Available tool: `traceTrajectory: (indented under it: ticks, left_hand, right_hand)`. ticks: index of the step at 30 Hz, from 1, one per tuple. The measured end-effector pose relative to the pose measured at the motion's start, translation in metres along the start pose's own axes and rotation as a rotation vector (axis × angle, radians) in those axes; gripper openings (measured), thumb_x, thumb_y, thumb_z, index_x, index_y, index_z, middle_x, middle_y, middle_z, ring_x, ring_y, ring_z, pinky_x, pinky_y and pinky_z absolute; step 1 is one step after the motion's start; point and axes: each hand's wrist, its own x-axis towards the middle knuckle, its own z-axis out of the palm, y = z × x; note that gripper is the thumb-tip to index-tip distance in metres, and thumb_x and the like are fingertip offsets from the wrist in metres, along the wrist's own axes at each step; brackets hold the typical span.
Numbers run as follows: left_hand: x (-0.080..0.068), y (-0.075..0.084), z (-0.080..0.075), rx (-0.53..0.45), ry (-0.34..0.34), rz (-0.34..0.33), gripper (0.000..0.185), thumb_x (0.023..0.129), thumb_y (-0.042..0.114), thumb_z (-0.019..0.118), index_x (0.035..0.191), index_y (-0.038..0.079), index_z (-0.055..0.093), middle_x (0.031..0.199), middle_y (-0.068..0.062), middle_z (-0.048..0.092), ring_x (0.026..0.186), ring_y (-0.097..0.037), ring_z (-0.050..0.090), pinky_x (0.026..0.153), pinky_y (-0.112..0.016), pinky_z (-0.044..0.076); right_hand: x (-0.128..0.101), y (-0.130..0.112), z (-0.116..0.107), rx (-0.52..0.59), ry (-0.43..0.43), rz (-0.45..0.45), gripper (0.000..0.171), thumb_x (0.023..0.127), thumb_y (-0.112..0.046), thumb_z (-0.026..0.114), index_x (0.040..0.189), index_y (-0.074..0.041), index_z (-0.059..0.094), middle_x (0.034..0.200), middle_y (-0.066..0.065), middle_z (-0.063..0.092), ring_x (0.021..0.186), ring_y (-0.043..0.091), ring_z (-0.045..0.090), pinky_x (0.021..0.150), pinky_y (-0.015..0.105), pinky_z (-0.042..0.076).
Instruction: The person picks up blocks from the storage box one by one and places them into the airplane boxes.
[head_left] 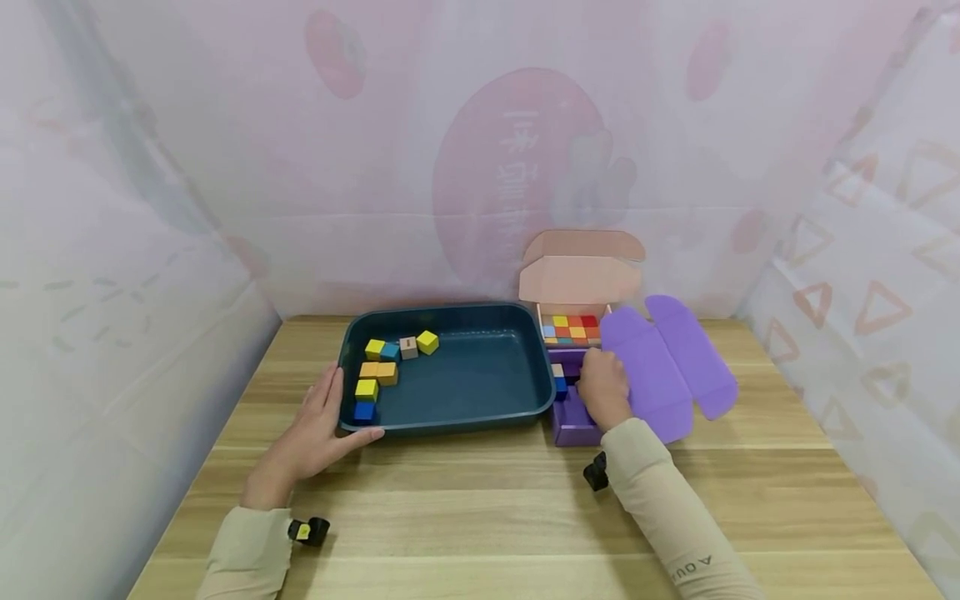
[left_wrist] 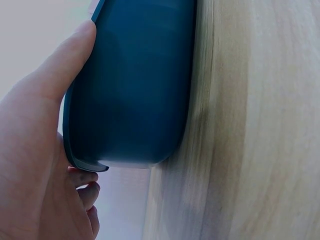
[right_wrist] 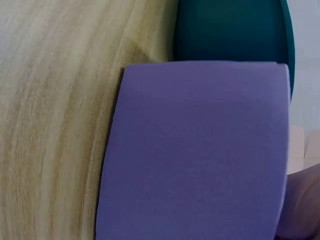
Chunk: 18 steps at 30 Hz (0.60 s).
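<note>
**Mia:** Where was the left hand?

**Ben:** It lay on the light wooden bench, at the near left corner of the big dark blue plastic tray. The fingers were straight along the tray's side. The thumb touched the front rim.

**Mia:** What was in the tray?

**Ben:** Little wooden cubes, yellow, orange, blue and tan. They sat in a bunch at the left end.

**Mia:** And the right hand?

**Ben:** It was down in the small purple cardboard box, which touched the tray's right side. Its fingers bent down into the box. I could not tell if they held a cube.

**Mia:** Were there cubes in that box?

**Ben:** A tan one and a blue one showed at its left edge. Its purple lid lay flat, folded out to the right.

**Mia:** Anything behind it?

**Ben:** A pink cardboard box with its lid up, full of coloured cubes in rows.
</note>
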Motion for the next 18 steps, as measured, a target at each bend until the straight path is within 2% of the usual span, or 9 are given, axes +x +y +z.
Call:
traceTrajectory:
  ticks: [6,12,15,18]
  left_hand:
    - [0.001,0.001,0.001,0.002,0.001,0.004,0.131,0.09,0.077,0.065,0.168,0.005,-0.01,0.178,-0.017,-0.015,0.162,-0.052,0.002,0.125,-0.077,0.016]
    - [0.001,0.002,0.002,0.018,0.002,-0.004,0.131,0.089,0.079,0.063,0.169,0.005,-0.01,0.178,-0.017,-0.015,0.162,-0.052,0.003,0.125,-0.076,0.017]
    - [0.0,0.003,0.002,0.014,-0.001,-0.003,0.131,0.089,0.079,0.064,0.169,0.005,-0.01,0.178,-0.017,-0.015,0.163,-0.051,0.003,0.126,-0.076,0.016]
    - [0.001,0.003,0.003,0.003,-0.004,-0.003,0.131,0.089,0.078,0.065,0.169,0.006,-0.01,0.178,-0.017,-0.015,0.163,-0.051,0.002,0.126,-0.076,0.015]
  right_hand:
    - [0.004,0.006,0.0,0.058,-0.022,-0.018,0.03,0.088,-0.006,0.081,0.11,0.013,0.071,0.108,0.033,0.075,0.095,0.046,0.075,0.084,0.058,0.064]
    - [0.005,0.005,-0.01,0.071,-0.121,-0.05,0.035,0.09,-0.005,0.078,0.116,0.016,0.067,0.117,0.033,0.073,0.098,0.042,0.072,0.089,0.054,0.062]
    - [0.004,0.005,-0.016,0.071,-0.156,-0.061,0.033,0.091,-0.003,0.075,0.116,0.016,0.065,0.118,0.033,0.072,0.097,0.04,0.071,0.089,0.053,0.062]
    - [0.003,0.002,-0.026,0.087,-0.137,-0.085,0.029,0.091,0.0,0.074,0.113,0.016,0.065,0.115,0.033,0.073,0.092,0.039,0.07,0.083,0.052,0.063]
